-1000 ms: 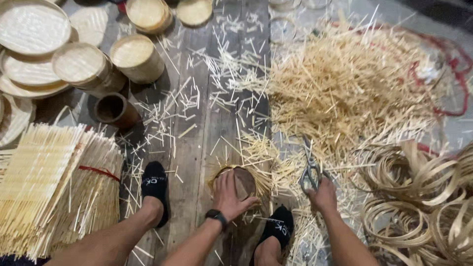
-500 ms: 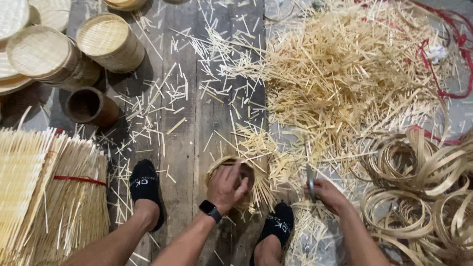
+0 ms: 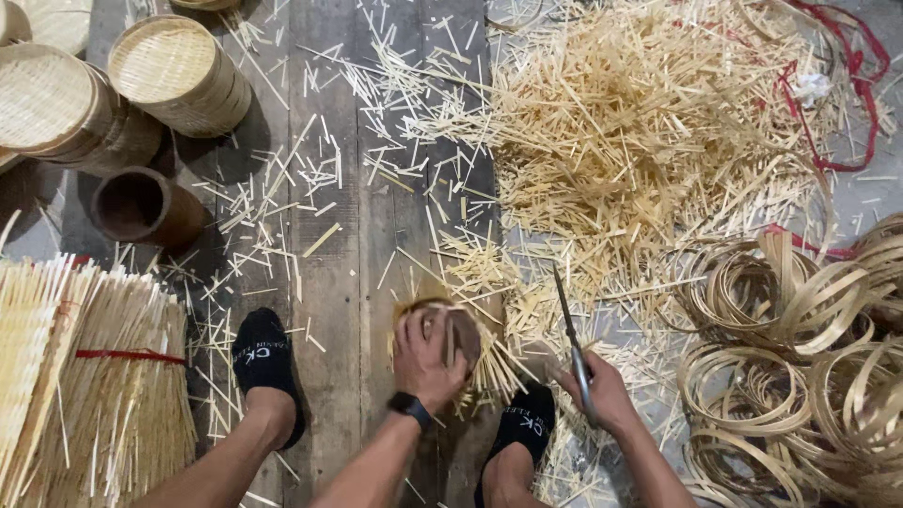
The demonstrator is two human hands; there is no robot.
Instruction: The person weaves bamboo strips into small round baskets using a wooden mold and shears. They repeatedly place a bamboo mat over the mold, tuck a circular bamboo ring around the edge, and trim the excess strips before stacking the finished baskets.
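My left hand (image 3: 425, 356) presses down on a small round bamboo piece (image 3: 458, 331) with thin strips sticking out around its edge, resting on the wooden plank floor (image 3: 339, 235). My right hand (image 3: 602, 390) grips a pair of scissors (image 3: 570, 337), blades pointing up and away, just right of the round piece. My two feet in black socks, the left foot (image 3: 263, 362) and the right foot (image 3: 525, 428), sit on either side of my left forearm.
A big heap of cut bamboo slivers (image 3: 649, 141) lies ahead right. Coiled bamboo strips (image 3: 800, 376) pile at the right. Woven round baskets (image 3: 174, 71) and a dark tube cup (image 3: 141, 205) stand at upper left. Bundled bamboo sticks (image 3: 85, 376) lie at left.
The view moved closer and lower. My right hand lifted the scissors so the blades now point upward beside the round piece. My left hand stays on the round piece.
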